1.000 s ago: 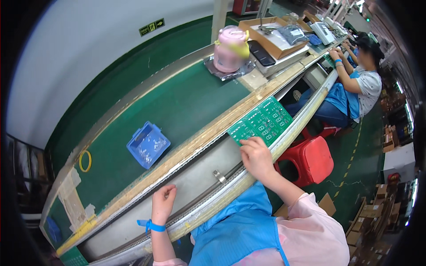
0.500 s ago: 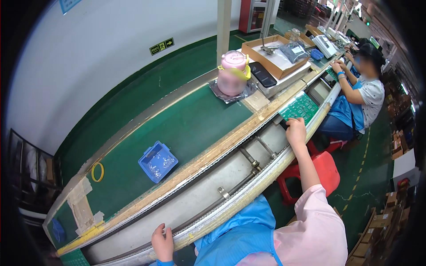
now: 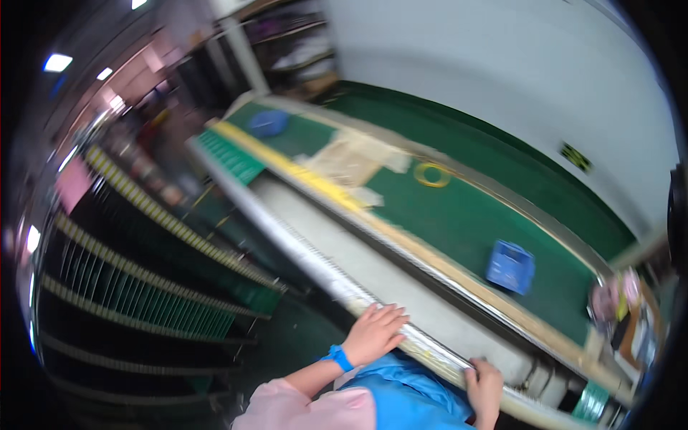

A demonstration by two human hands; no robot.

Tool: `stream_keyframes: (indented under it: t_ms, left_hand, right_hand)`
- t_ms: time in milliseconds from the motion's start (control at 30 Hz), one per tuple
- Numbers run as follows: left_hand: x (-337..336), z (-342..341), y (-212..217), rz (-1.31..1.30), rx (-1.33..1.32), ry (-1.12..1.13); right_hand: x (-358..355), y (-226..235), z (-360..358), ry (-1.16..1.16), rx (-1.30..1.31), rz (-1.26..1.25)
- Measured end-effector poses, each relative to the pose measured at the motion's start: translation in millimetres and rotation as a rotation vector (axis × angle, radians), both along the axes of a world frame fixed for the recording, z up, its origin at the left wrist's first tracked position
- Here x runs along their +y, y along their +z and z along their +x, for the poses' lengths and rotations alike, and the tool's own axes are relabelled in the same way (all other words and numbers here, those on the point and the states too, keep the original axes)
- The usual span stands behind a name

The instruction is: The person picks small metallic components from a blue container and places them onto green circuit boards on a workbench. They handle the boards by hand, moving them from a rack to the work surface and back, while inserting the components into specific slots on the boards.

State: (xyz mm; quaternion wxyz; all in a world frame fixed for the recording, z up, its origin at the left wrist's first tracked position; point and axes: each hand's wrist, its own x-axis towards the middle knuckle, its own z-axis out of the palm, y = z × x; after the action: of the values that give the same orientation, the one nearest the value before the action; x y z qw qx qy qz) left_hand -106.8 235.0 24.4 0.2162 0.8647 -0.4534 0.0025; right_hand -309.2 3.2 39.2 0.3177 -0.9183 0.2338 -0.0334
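Observation:
The near rail of the conveyor runs slantwise in front of me. My left hand, with a blue band at its wrist, lies on this rail, fingers stretched out and holding nothing. Further right, my right hand is at the same rail, thumb apart from the fingers, with no object visible in it. A green circuit board sits on the conveyor beyond my right hand. At the far left end is another green board. Motion blurs the picture.
Along the green bench behind the conveyor are a blue bin with small parts, a yellow ring and a blue object. Racks holding green boards stand at my left. A pink jug is at far right.
My view has swung left, bringing the racks into sight. My right hand has left the green board and come back to the rail. My left hand now lies flat on the rail.

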Motion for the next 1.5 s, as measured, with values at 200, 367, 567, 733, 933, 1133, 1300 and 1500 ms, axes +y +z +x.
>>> stream_keyframes:
  t_ms: [200,367,567,733,933,1133,1300,1500]
  left_hand:
    - [95,45,8,-0.412,-0.199,0.505]
    - [207,70,-27,-0.595,-0.080,1.053]
    - [294,94,-19,-0.598,-0.586,1.302]
    - [325,109,-1,-0.783,-0.593,1.414]
    - [378,131,-134,-1.403,0.369,1.564]
    - [362,143,-299,-1.994,1.142,1.606]
    - [355,171,-363,-2.059,1.078,1.692]
    - [388,182,-410,-2.245,1.097,1.755]
  right_hand:
    - [41,7,39,0.112,0.026,-0.107]
    - [39,4,43,0.121,0.033,-0.110]
    - [35,-3,45,0.097,0.010,-0.163]
    - [38,-2,46,0.063,0.080,-0.162]
    - [48,-9,46,0.043,0.034,-0.273]
    - [52,-18,48,0.068,-0.003,-0.364]
    - [48,-33,40,-0.016,-0.044,-0.415]
    - [46,-32,46,-0.013,0.008,-0.410]
